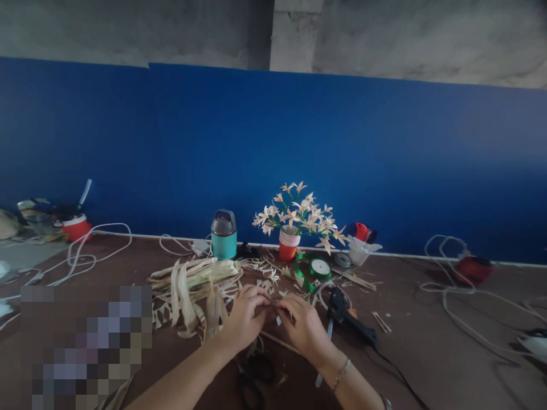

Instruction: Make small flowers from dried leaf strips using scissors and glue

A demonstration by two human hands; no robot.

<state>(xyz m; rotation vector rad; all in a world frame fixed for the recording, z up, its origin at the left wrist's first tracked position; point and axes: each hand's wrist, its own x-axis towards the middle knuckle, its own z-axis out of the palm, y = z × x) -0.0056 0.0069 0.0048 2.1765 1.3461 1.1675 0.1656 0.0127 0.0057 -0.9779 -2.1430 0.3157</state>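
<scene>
My left hand (pixel 247 312) and my right hand (pixel 302 324) meet over the middle of the table, fingertips almost touching. Both pinch at something between them, too small and dark to make out. A tiny pale scrap shows just under the right fingers. Left of my left hand lies a heap of dried husk strips (pixel 200 273). Beyond the hands are small pale star-shaped pieces (pixel 272 277). Black-handled scissors (pixel 252 380) lie below my wrists, partly in shadow. To the right of my right hand rests a black glue gun (pixel 352 320) with a cord.
At the back, pale artificial flowers (pixel 307 213) stand in red and white paper cups (pixel 289 246). A teal jar (pixel 224 245) is left of them, a green ribbon spool (pixel 320 267) right. Nearby is a white container (pixel 360 250). White cables (pixel 453 307) trail rightward. A blue panel (pixel 342 142) stands behind.
</scene>
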